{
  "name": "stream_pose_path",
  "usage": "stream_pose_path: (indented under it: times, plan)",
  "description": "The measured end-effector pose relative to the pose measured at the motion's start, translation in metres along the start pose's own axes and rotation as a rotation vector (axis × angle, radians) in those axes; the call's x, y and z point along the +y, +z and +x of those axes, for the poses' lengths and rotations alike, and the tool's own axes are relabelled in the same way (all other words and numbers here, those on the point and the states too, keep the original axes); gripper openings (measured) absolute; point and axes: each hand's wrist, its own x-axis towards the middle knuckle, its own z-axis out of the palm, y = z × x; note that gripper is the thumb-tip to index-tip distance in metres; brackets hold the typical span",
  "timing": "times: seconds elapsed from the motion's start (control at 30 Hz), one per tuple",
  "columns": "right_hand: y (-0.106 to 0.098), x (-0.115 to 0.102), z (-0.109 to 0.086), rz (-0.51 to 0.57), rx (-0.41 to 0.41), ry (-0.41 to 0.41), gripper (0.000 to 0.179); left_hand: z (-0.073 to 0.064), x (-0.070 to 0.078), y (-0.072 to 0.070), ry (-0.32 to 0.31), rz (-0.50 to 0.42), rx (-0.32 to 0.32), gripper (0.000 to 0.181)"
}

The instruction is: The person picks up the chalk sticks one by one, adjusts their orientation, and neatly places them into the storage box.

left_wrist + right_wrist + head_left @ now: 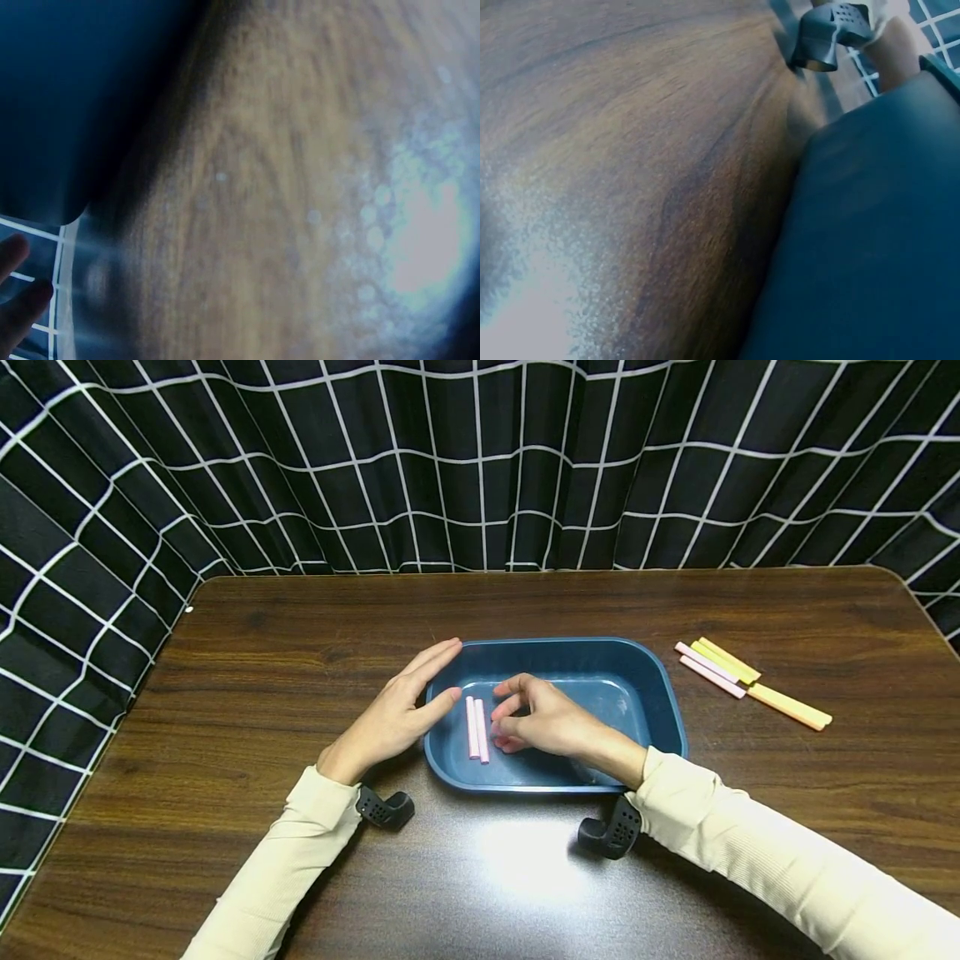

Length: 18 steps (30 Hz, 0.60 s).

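The left hand (393, 714) and the right hand (546, 720) are both at a blue tray (555, 649) on the brown table (300, 635). Inside the tray, near its left end, lie two pink sticks (472, 728). They lie side by side and very close, with the long way of each running from near to far. The right one sits a tiny bit nearer than the left one.

The big thing to look at is how close the right hand is. Its bent fingertips are just to the right of the two sticks, about halfway along them. The sticks lie to the left of that grip, and their long sides face it. The left thumb is just to their left, by the far end, so the sticks sit between the two hands. The right fingers look a bit closer.

The left hand is let go and loose, with its fingers out straight at the tray's left side. Nobody can tell if the right hand pinches something: its fingertips come close together, and neither wrist view shows them.

More sticks lie on the table to the right of the tray: two pale pink sticks (712, 677), some yellow sticks (725, 662) and some orange sticks (789, 706). They all slant, with one end far and left and the other near and right. The right hand is the closer one to that bunch, and the left hand is well apart from it.
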Motion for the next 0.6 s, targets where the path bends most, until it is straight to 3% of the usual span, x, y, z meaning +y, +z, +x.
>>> stream_pose_path:
  times: [0.6]
  plan:
    - [-0.01, -0.003, -0.011, -0.064, -0.01, -0.086, 0.045, -0.001, 0.0, -0.001, -0.007, -0.008, -0.009, 0.059]
